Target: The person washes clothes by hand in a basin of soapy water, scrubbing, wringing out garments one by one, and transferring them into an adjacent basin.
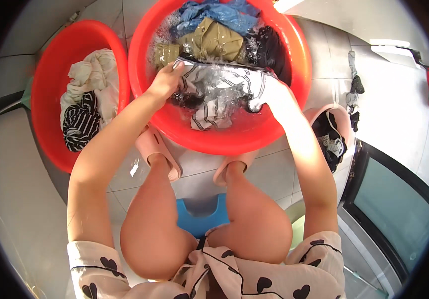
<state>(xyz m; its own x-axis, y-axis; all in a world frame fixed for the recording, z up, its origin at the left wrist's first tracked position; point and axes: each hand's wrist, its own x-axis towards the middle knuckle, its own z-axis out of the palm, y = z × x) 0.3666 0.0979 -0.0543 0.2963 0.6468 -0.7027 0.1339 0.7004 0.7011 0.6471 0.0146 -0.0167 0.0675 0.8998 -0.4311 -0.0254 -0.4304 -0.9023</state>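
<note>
Two grips show in the head view: left hand (166, 81) and right hand (276, 91) clasp ends of a striped white garment (243, 78), spread in the large red basin (217, 143), presumably so splashes stay inside. Left of it, a red tub (44, 102) holds pale clothes (106, 82).

Large grey floor tiles (193, 171); dark-framed glass panel (394, 212), perhaps door, at lower right; bright sunlight (389, 94) across right side
</note>
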